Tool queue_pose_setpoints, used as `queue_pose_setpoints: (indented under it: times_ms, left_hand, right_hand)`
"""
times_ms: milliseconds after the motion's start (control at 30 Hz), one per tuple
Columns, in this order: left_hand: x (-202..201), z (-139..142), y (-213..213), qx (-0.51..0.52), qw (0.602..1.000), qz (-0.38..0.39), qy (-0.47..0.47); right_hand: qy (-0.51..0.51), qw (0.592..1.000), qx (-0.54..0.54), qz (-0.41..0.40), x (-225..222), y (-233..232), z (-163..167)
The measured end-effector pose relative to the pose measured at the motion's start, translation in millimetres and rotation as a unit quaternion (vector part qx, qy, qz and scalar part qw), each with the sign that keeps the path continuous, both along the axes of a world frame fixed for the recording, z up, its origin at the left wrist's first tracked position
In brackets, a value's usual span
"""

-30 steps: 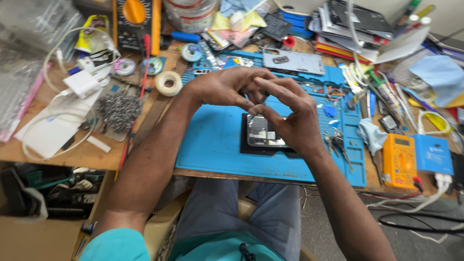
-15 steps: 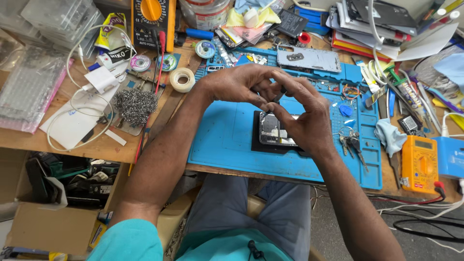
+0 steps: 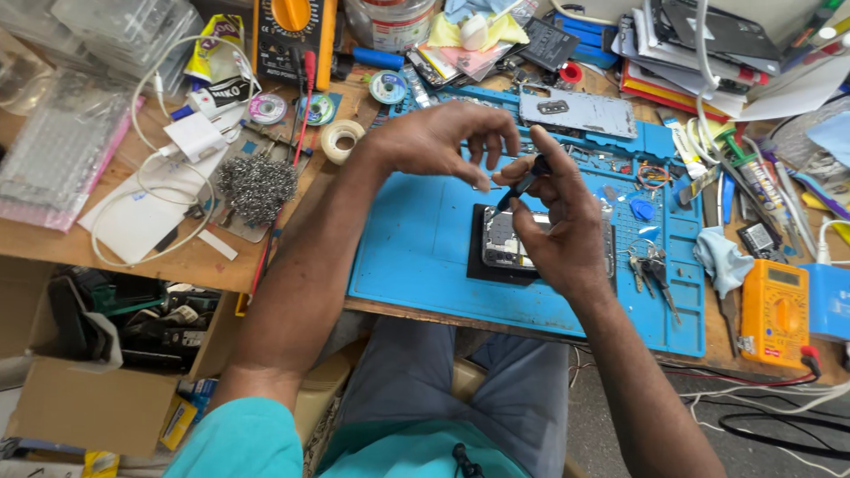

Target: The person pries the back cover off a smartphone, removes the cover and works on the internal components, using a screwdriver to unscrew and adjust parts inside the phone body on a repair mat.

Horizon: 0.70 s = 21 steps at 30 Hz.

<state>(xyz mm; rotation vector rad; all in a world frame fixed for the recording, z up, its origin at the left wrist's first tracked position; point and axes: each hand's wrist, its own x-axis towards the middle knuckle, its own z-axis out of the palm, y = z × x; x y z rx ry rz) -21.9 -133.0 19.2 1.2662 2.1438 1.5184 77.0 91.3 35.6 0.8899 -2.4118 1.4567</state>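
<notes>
Hands meet over the blue work mat (image 3: 416, 257), in the middle of the bench. Your right hand (image 3: 558, 235) is closed around a thin black tool (image 3: 522, 184), pinched between the thumb and the first fingers. Your left hand (image 3: 443, 142) is held up just beside it, empty, with its fingers curled and partly spread and one fingertip close to the top of the tool. The tool is a short, slim stick. Its long line runs from far right down to near left, and its tip points down at the open phone (image 3: 506, 241) below. I think the tool is light and stiff, so a soft pinch near its middle should be enough to steer it. The phone lies flat on a small black pad (image 3: 478, 265) on the mat, partly hidden under your right hand. Its long side runs from near to far, and its back is off, so you can see the small parts inside. It looks thin and easy to break, so I think you should hold it by its side edges and keep off the bare parts. The grey back cover (image 3: 575, 112) lies at the far edge of the mat. A bunch of keys (image 3: 651, 265) sits on the mat just right of the phone, and an orange meter (image 3: 775, 310) is further right. A roll of tape (image 3: 341, 139) and a ball of steel wool (image 3: 257, 186) lie on the wood to the left.
</notes>
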Motion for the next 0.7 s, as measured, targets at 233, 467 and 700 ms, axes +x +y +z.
queue_pose_setpoints:
  times_ms: [233, 467, 700]
  left_hand:
    - [3, 0, 2, -0.071, 0.994, 0.08, 0.034]
    - [4, 0, 10, -0.143, 0.99, 0.001, -0.003]
    - [6, -3, 15, -0.167, 0.985, -0.022, -0.04]
  right_hand:
    - [-0.024, 1.0, -0.006, 0.004, 0, 3, -13]
    - [-0.027, 0.994, -0.101, 0.012, -2, 15, -15]
    - [-0.017, 0.985, -0.171, -0.013, 3, 17, -22]
